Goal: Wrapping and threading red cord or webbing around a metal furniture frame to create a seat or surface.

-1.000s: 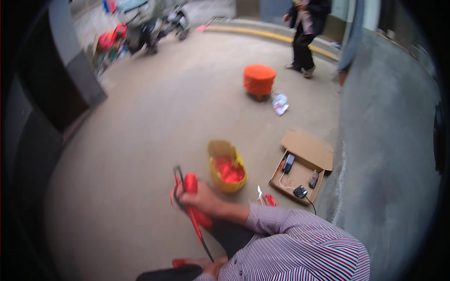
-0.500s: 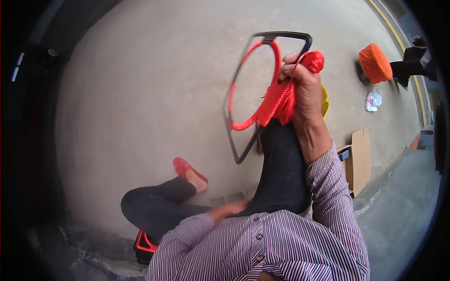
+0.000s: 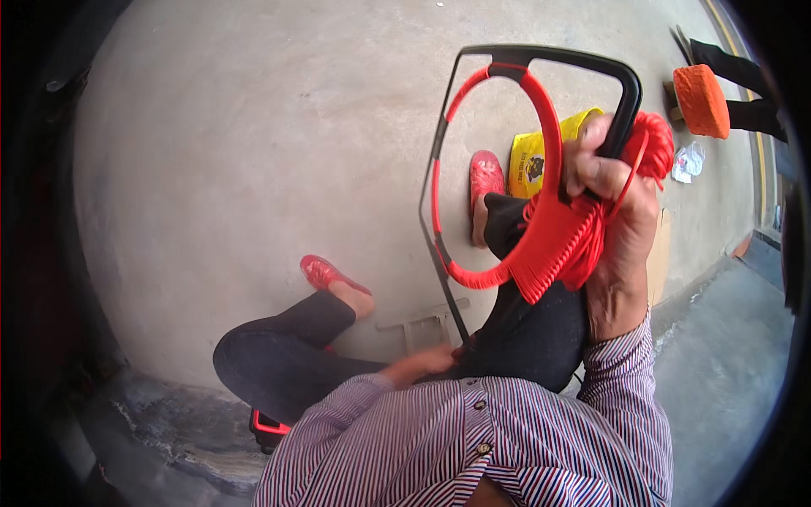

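One red-wrapped black frame (image 3: 547, 118) stands above the lap, its right side clamped in the right hand (image 3: 627, 215). Its long axis slants down-left to the left hand (image 3: 429, 363), nearest its lower tip; whether that hand grips, I cannot tell.

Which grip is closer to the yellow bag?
Right. The right grip partly covers the yellow bag in this view; the left grip is farther away, down and left of it.
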`<state>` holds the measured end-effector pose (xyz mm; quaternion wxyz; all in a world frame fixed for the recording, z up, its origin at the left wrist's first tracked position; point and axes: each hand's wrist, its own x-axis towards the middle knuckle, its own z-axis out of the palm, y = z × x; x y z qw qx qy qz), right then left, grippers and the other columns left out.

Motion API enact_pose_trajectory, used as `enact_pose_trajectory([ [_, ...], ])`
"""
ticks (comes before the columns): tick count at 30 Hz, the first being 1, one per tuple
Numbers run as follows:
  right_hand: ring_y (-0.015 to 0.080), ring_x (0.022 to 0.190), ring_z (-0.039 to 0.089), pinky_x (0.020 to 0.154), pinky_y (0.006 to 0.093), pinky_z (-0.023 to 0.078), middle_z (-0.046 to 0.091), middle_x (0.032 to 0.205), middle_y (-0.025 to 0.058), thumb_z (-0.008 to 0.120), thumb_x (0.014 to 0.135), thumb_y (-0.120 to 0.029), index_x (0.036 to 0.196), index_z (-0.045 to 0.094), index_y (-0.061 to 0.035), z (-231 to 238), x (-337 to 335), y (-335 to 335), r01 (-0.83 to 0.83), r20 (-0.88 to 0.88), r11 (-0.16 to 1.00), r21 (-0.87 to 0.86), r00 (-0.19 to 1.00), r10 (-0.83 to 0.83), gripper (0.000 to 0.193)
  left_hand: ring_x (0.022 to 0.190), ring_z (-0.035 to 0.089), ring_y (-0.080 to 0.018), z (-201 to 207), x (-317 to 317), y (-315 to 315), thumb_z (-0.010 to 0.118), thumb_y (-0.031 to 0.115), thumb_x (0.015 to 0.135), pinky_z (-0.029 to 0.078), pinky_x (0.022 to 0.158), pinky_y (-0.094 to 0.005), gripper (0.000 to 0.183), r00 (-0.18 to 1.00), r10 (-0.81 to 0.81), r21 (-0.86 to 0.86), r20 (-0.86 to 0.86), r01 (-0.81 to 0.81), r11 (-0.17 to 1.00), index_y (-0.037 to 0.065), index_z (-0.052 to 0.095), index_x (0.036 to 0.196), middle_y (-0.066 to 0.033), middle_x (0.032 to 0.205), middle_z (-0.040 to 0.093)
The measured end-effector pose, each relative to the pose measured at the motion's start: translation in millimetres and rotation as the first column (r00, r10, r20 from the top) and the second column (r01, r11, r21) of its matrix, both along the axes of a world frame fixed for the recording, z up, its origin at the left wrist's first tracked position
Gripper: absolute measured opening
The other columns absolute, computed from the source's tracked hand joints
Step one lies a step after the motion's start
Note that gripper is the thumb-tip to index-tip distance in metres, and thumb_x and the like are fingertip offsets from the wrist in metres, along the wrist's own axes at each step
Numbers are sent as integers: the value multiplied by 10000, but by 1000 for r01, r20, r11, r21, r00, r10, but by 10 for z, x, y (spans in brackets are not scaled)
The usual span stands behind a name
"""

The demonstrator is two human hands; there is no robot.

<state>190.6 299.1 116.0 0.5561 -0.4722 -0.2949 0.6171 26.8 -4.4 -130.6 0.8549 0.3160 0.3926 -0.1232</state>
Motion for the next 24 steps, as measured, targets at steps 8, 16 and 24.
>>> enact_pose_trajectory([
  [8,124,590,545,574,266,452,580,709,55,570,723,6,890,582,30,6,-41,-34,35,10,999,-37,999,-35,169,1110,580,-262,-289,-175,-73,466,71,891,432,972,-373,398,996,83,26,41,-84,996,-18,539,1272,-156,1219,622],
  [16,112,639,526,575,249,430,556,755,37,568,691,32,837,581,0,-129,-101,-195,-41,-111,993,112,992,54,150,1194,535,-310,-861,-309,-171,486,314,942,377,1035,-391,513,995,-66,520,72,19,854,-54,505,1299,-210,1324,547],
  [24,110,631,514,580,259,427,539,721,25,545,723,15,843,579,0,-154,-227,-556,-22,-161,964,265,985,66,126,1171,553,-373,-456,-384,107,564,354,890,417,978,-420,512,990,-37,775,136,-83,626,-18,563,1241,-251,1261,575],
])
